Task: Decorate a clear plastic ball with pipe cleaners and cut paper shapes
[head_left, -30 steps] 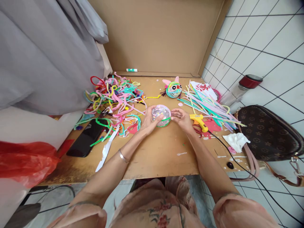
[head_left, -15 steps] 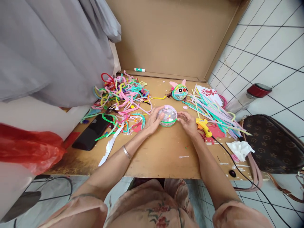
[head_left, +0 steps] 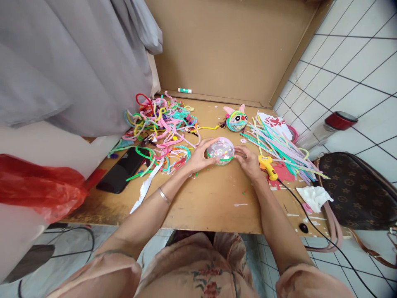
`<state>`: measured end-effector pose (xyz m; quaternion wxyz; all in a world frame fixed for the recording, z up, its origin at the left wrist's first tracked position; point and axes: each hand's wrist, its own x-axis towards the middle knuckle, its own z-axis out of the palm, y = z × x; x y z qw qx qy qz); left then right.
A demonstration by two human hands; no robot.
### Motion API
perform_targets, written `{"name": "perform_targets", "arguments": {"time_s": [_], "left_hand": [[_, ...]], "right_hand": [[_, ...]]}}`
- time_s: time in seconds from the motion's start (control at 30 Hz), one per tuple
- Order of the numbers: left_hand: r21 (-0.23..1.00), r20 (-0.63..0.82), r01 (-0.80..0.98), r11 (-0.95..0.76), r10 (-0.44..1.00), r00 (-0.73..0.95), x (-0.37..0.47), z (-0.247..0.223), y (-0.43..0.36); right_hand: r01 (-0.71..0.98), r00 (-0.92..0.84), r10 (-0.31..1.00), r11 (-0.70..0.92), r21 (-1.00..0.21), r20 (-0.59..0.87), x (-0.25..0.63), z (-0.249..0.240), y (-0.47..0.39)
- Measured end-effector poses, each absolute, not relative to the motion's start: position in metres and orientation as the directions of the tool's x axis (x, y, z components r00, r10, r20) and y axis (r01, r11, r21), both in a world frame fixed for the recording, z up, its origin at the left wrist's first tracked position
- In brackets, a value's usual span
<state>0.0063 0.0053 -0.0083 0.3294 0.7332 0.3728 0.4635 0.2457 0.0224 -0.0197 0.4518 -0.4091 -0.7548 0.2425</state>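
A clear plastic ball (head_left: 221,150) with small coloured bits showing in it stands over the middle of the wooden table. A lilac band runs along its top, and a green pipe cleaner (head_left: 228,159) circles its lower part. My left hand (head_left: 201,156) is wrapped round the ball's left side, thumb in front. At the right edge, the fingertips of my right hand (head_left: 247,160) are pinched together where the green pipe cleaner ends; their exact grip is partly hidden. Just right of that hand lies a yellow glue gun (head_left: 268,167).
Tangled pipe cleaners (head_left: 164,120) and a black phone (head_left: 119,171) lie left. A decorated ball with ears and eyes (head_left: 236,120) sits behind. Straight pipe cleaners (head_left: 276,145), a red-lidded bottle (head_left: 341,120) and a brown bag (head_left: 356,188) are at right. The glue gun's cord (head_left: 305,211) crosses the front right.
The view has shifted slightly. My left thumb has slid down to the ball's lower left side, and the fingers now sit further round its edge. My right hand stays at the right edge.
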Motion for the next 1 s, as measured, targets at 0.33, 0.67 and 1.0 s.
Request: {"name": "perform_targets", "arguments": {"time_s": [0.33,0.67,1.0], "left_hand": [[0.810,0.422,0.335,-0.481,0.875,0.237,0.015,-0.008,0.003],[0.771,0.436,0.412,-0.486,0.874,0.215,0.019,-0.009,0.002],[0.741,0.460,0.443,-0.505,0.862,0.212,0.020,-0.008,-0.001]], "right_hand": [[0.386,-0.257,0.835,0.550,-0.741,0.486,0.243,-0.018,0.020],[0.214,-0.197,0.909,0.405,-0.889,0.367,0.241,-0.017,0.022],[0.366,-0.011,0.920,0.367,-0.855,0.391,0.243,-0.006,0.016]]}}
